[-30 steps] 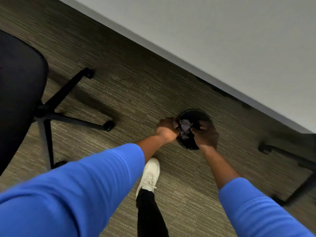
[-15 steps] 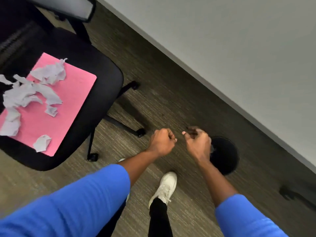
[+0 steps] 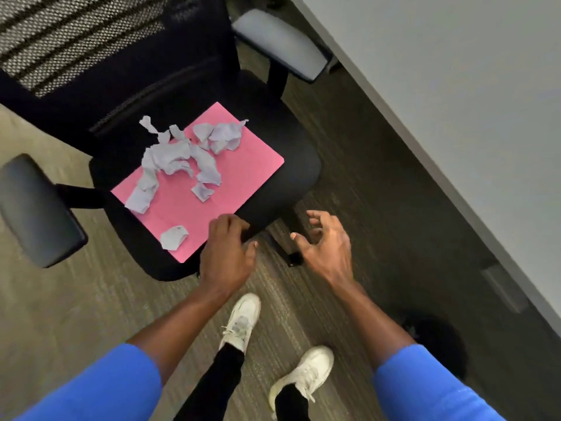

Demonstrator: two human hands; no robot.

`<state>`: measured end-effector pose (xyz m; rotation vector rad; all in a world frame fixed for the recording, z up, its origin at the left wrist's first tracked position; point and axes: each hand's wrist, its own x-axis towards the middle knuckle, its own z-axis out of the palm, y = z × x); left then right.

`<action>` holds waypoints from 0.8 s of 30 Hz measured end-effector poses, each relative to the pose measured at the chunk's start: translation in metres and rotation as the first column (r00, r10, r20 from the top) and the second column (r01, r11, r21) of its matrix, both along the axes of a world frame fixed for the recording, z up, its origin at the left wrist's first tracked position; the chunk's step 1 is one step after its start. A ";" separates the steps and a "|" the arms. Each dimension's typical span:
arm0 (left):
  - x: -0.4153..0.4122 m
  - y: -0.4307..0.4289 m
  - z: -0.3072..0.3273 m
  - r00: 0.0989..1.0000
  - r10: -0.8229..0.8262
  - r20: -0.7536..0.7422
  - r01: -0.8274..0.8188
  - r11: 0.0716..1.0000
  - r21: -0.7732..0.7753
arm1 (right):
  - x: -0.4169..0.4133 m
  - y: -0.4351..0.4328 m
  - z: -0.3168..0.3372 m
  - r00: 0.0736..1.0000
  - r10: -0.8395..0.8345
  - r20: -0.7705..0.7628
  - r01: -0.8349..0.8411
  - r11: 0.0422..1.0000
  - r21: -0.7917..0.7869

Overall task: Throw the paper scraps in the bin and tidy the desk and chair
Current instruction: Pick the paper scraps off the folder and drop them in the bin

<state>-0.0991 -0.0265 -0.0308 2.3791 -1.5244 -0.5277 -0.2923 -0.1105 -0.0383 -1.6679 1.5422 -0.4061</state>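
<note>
A black office chair stands ahead of me with a pink sheet on its seat. Several torn grey-white paper scraps lie on the sheet, and one single scrap sits near its front corner. My left hand hovers at the seat's front edge beside the sheet, fingers curled and empty. My right hand is out over the floor to the right of the seat, fingers spread, holding nothing. The black bin is on the floor at the lower right, partly hidden behind my right forearm.
The grey desk top fills the upper right, running diagonally. The chair's armrests stick out at left and at the top. A chair leg with a castor lies between my hands. My white shoes stand on striped carpet.
Both hands released scraps into the bin, then lifted away and swung left to the chair. The view turned from the bin to the seat, and my right hand opened.
</note>
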 end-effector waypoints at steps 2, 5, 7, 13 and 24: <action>0.039 0.007 0.006 0.991 0.093 0.098 -0.091 0.996 -0.019 | 0.031 -0.006 0.002 0.996 0.091 -0.006 -0.091 0.996 -0.025; 0.092 0.018 0.010 0.964 0.203 0.170 -0.211 0.977 0.033 | 0.082 -0.011 0.005 0.975 0.221 -0.008 -0.221 0.975 -0.034; 0.112 0.022 0.012 0.952 0.235 0.194 -0.256 0.962 0.091 | 0.109 -0.015 0.005 0.957 0.289 -0.036 -0.290 0.956 -0.036; 0.143 0.030 -0.003 0.945 0.280 0.168 -0.305 0.941 0.149 | 0.175 -0.026 0.001 0.905 0.401 -0.146 -0.405 0.914 -0.001; 0.182 0.019 -0.023 0.964 0.254 0.074 -0.256 0.966 0.029 | 0.239 -0.048 -0.017 0.774 0.512 -0.372 -0.573 0.816 -0.070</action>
